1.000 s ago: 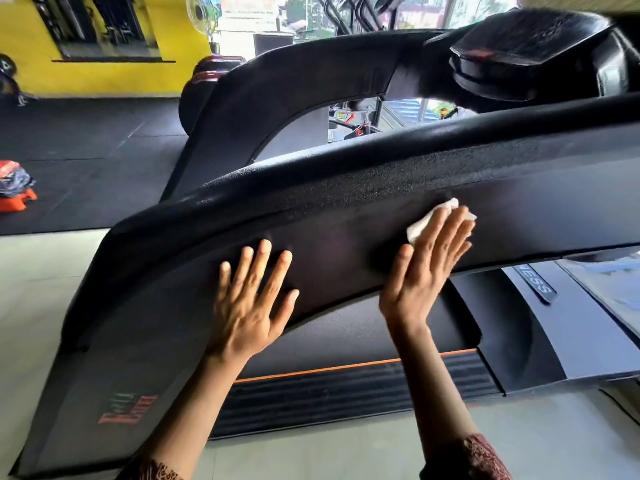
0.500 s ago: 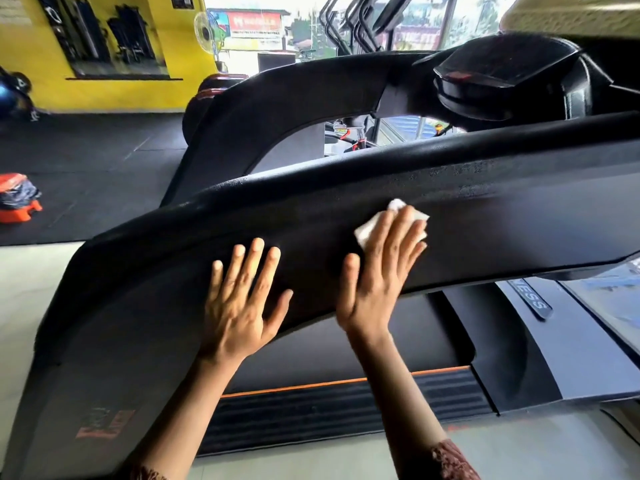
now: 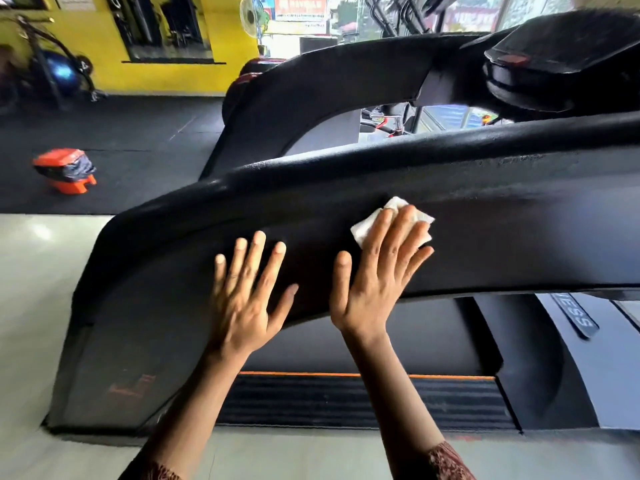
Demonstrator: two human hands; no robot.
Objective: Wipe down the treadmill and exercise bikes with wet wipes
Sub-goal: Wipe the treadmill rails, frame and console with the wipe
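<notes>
R hand (image 3: pixel 374 278) – fingers straight & spread, palm flat, pressing a folded white wet wipe (image 3: pixel 365 228) against the outer face of the treadmill's near side rail (image 3: pixel 502 237). We read the grip as wide open: the wipe is pinned under flat fingers, not pinched. Its corners stick out on the left beside the index finger & past the fingertips at top and right; the rest is hidden under the hand. The wipe sits on the upper part of the panel, just below the rail's textured top edge.

L hand (image 3: pixel 242 299) – also wide open, fingers fanned, palm flat on the same panel, holding nothing. It lies just beside the R hand, slightly lower & to the left; the two thumbs are near but apart.

Both forearms reach up from the bottom edge; we see a patterned maroon cuff (image 3: pixel 450 459) on the R arm.

Below the rail: the deck's ribbed side strip (image 3: pixel 346 396) w/ an orange line along its top, dark belt behind it. The far rail (image 3: pixel 329 84) curves up to the console (image 3: pixel 561 64) at top right. Beyond: black floor w/ an orange-and-grey object (image 3: pixel 64 171), a yellow wall (image 3: pixel 104 57), a blue ball (image 3: pixel 60 72) at far left, a fan (image 3: pixel 251 15) by the window.
</notes>
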